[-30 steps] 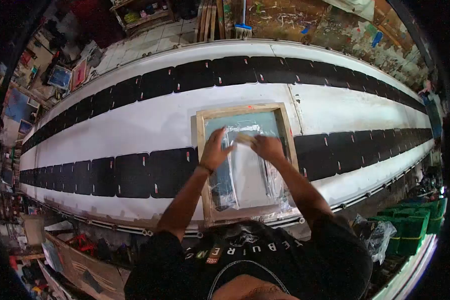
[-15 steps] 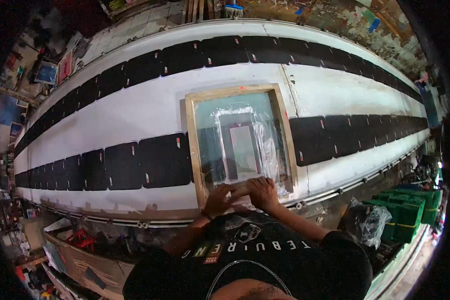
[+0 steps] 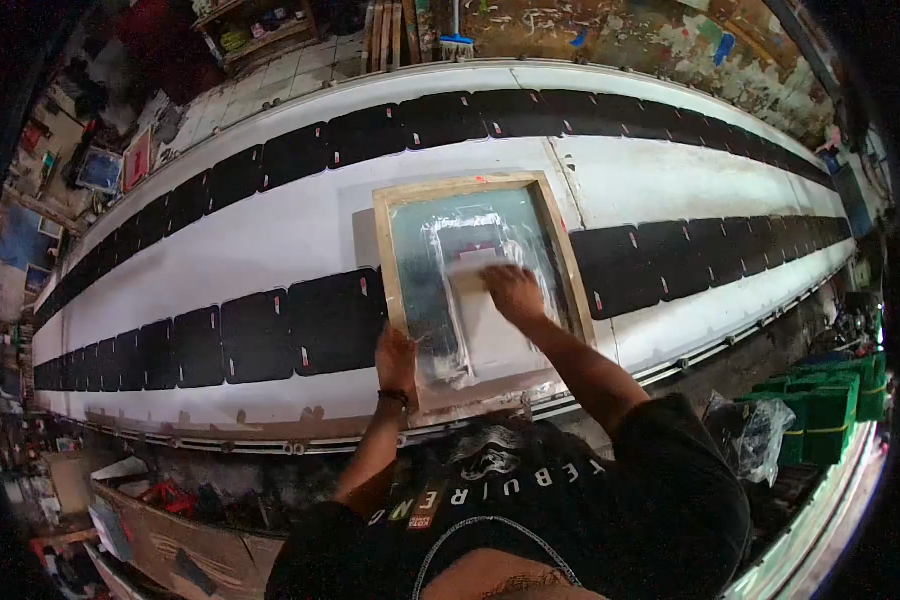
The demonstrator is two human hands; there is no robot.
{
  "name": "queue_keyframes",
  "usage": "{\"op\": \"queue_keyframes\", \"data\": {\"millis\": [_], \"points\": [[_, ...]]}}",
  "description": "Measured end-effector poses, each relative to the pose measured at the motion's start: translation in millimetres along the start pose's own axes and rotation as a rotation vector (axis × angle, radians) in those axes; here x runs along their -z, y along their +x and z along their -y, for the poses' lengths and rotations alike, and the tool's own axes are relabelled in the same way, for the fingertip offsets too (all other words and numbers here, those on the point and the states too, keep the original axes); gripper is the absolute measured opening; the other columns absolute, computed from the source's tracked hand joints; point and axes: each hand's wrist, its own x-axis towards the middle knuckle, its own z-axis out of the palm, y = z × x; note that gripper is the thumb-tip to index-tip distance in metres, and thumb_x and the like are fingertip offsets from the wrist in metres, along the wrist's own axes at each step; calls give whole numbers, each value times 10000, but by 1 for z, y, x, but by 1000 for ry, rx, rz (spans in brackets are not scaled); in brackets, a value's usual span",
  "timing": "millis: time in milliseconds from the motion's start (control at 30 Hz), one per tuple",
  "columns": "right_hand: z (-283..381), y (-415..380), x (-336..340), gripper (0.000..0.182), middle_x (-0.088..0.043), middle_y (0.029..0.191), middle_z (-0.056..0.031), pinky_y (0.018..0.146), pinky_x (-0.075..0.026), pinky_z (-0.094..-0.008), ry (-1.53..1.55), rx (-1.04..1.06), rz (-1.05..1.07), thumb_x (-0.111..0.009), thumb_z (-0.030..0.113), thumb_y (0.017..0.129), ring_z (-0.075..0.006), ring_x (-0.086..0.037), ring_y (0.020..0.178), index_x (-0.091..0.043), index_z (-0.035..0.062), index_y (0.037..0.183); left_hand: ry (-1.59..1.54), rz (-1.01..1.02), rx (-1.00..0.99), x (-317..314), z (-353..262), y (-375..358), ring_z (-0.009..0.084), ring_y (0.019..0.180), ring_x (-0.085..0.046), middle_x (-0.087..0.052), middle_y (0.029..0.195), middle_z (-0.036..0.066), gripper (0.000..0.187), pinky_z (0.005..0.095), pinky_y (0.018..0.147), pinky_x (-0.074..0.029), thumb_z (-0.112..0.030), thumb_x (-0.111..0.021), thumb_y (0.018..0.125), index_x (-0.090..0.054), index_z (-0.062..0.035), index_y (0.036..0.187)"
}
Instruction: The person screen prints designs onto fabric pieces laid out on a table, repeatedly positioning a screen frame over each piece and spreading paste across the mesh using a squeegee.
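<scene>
On the white desk (image 3: 260, 235), right hand (image 3: 515, 295) pinches squeegee (image 3: 470, 272) over screen; left hand (image 3: 397, 360) at wooden frame (image 3: 385, 255), grip unclear.

1. Your desk (image 3: 270, 225) is white, crossed by two rows of black panels (image 3: 260, 335), each panel in the nearer rows' middle carrying a small red-and-white mark.
2. Your frame (image 3: 385, 240) is tan, with a red spot; its mesh (image 3: 420, 225) is grey-teal.
3. Your shirt (image 3: 620, 510) is black with white lettering.
4. The bundles (image 3: 825, 405) on your right are green, with yellow bands.
</scene>
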Motion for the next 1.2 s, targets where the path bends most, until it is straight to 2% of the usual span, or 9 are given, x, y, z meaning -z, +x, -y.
{"op": "queue_keyframes", "data": {"millis": [233, 333, 500, 700, 833, 1000, 1100, 1133, 1200], "points": [[-39, 9, 58, 271, -761, 1058, -103, 806, -593, -483, 117, -317, 148, -711, 252, 862, -333, -734, 941, -744, 96, 1082, 660, -60, -243, -29, -21, 0, 221, 1016, -641, -667, 1148, 117, 574, 325, 920, -514, -74, -698, 962, -498, 12, 1492], [-129, -67, 61, 310, -765, 1030, -144, 745, -597, -436, 305, -355, -226, -725, 249, 875, -314, -749, 848, -725, 51, 1114, 834, -87, -247, -71, -12, -11, 271, 1096, -653, -656, 1238, 166, 578, 365, 963, -520, -80, -716, 948, -503, 14, 1478], [-335, -134, 75, 343, -732, 959, -42, 679, -574, -362, 1289, -945, -45, -714, 349, 922, -182, -692, 802, -728, 62, 1110, 909, -132, -296, -232, 66, -22, 320, 1102, -663, -656, 1258, 184, 635, 421, 986, -519, -68, -696, 940, -450, 4, 1522], [-418, -181, 110, 296, -699, 945, -56, 752, -517, -340, 1260, -645, -206, -674, 318, 915, -171, -642, 818, -751, 65, 1047, 854, -61, -172, -263, 172, -25, 263, 1177, -626, -623, 1305, 154, 724, 385, 1022, -493, -103, -694, 938, -371, -13, 1579], [-357, -206, 139, 382, -725, 1058, -62, 829, -529, -335, 1149, -1047, -188, -662, 194, 904, -172, -657, 925, -716, 9, 1235, 892, -121, -251, -207, 195, -17, 285, 1228, -584, -605, 1280, 166, 718, 408, 1071, -457, -200, -697, 966, -363, -5, 1570], [-350, -223, 74, 623, -646, 1366, -132, 1036, -473, -318, 889, -818, -188, -638, 90, 928, -216, -613, 1218, -484, -27, 1521, 1634, -72, -373, -237, 117, -44, 405, 1217, -544, -530, 1318, 230, 636, 488, 1078, -439, -259, -737, 938, -477, 6, 1455], [-340, -221, 82, 589, -621, 1407, -152, 1041, -477, -328, 936, -832, -201, -649, 111, 947, -225, -604, 1255, -499, -40, 1496, 1758, -61, -460, -227, 118, -39, 442, 1234, -529, -515, 1353, 254, 677, 517, 1088, -430, -275, -773, 904, -485, 16, 1443], [-327, -215, 92, 531, -581, 1441, -222, 1169, -391, -415, 1083, -948, -187, -682, 182, 913, -350, -592, 1292, -608, -60, 1379, 1773, -94, -481, -228, 123, -36, 451, 1246, -523, -512, 1370, 263, 715, 525, 1092, -428, -292, -792, 887, -479, 18, 1450], [-310, -179, 111, 488, -608, 1362, -221, 1139, -417, -450, 506, -513, -181, -735, 219, 845, -359, -622, 1205, -681, -32, 1260, 1772, -84, -620, -263, 109, -19, 454, 1265, -518, -512, 1385, 269, 732, 536, 1097, -425, -320, -788, 893, -473, 18, 1462]]}}
